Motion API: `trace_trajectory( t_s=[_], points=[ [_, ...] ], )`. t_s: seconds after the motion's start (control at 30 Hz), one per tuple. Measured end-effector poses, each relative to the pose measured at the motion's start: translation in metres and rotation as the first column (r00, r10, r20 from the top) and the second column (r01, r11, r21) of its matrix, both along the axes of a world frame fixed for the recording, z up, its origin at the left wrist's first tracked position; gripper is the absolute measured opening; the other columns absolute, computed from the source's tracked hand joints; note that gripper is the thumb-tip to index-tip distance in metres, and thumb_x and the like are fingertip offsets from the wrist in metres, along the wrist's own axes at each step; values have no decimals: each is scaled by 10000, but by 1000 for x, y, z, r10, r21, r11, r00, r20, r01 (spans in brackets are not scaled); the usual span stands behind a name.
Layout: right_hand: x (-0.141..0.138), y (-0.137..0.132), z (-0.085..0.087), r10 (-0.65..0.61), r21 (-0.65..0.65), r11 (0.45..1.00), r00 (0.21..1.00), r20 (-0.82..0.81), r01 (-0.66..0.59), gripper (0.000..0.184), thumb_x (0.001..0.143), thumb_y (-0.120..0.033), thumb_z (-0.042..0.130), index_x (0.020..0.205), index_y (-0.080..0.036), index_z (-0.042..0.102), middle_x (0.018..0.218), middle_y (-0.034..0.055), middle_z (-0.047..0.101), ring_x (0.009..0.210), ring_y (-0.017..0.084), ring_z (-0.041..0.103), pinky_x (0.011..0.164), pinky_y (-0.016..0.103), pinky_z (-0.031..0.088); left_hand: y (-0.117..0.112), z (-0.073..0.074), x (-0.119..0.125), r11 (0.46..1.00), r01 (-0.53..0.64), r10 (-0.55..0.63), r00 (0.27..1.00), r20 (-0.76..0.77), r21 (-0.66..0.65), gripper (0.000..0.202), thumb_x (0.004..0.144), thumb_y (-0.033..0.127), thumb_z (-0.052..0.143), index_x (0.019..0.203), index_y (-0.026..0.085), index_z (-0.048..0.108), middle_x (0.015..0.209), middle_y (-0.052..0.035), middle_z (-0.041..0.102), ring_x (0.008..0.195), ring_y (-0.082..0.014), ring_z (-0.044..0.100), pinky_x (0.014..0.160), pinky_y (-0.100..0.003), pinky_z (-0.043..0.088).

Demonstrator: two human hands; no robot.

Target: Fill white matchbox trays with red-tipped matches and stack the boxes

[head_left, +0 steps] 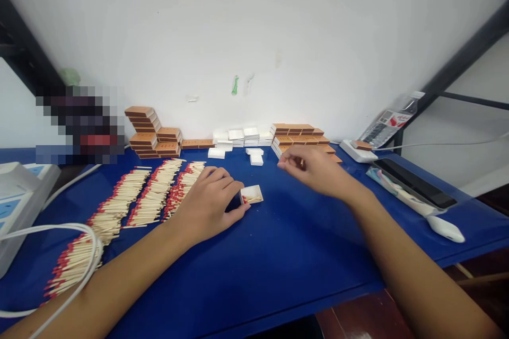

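Observation:
My left hand (210,198) rests on the table with thumb and fingers closed on the left end of a small white matchbox tray (257,192). A few matches lie inside that tray. Just left of the hand, loose red-tipped matches (159,190) are spread in long slanting rows, one partly behind my fingers. Raised above the table to the right, my right hand (310,167) has its fingers curled in towards the thumb. Whether anything sits between its fingertips is hidden. Behind it stand stacked orange matchboxes (296,140).
White trays (236,137) are piled by the wall, with more orange matchboxes (143,135) at the left. A power strip (24,196) and white cable (93,238) lie left. A bottle (392,119), phone (415,183) and white-handled item (445,228) are right.

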State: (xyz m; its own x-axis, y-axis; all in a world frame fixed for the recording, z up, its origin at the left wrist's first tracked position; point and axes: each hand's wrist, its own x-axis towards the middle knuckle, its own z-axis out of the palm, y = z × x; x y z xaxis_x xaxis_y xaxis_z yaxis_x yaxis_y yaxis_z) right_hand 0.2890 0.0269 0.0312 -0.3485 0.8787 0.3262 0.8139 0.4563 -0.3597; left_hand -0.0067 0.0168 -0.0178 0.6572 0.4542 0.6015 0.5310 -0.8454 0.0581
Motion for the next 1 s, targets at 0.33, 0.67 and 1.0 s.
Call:
trace_trajectory(
  t_s=[0.33, 0.67, 1.0],
  points=[
    [65, 31, -9, -62, -302, 946, 980, 187, 117, 284, 873, -481, 672, 925, -224, 782, 794, 42, 719, 685, 181, 569, 640, 306, 383, 0, 2, 0, 999, 13, -13, 1000, 4, 38, 190, 980, 346, 680, 1022, 166, 721, 863, -60, 708, 928, -264, 629, 909, -433, 444],
    [58, 27, -6, -91, -373, 913, 973, 212, 167, 280, 859, -469, 684, 897, -207, 775, 830, 53, 733, 715, 180, 583, 642, 303, 404, 0, 1, 0, 999, 10, -10, 1000, -10, 41, 190, 989, 358, 670, 1032, 178, 713, 860, -45, 714, 922, -256, 628, 921, -437, 452],
    [54, 25, -2, -67, -411, 901, 980, 187, 140, 306, 848, -496, 682, 877, -205, 774, 871, 76, 759, 740, 202, 610, 651, 314, 414, 0, 2, -1, 1000, -4, 4, 1000, -11, 6, 192, 990, 368, 657, 1021, 187, 714, 864, -55, 687, 935, -263, 623, 903, -446, 464]
  ],
)
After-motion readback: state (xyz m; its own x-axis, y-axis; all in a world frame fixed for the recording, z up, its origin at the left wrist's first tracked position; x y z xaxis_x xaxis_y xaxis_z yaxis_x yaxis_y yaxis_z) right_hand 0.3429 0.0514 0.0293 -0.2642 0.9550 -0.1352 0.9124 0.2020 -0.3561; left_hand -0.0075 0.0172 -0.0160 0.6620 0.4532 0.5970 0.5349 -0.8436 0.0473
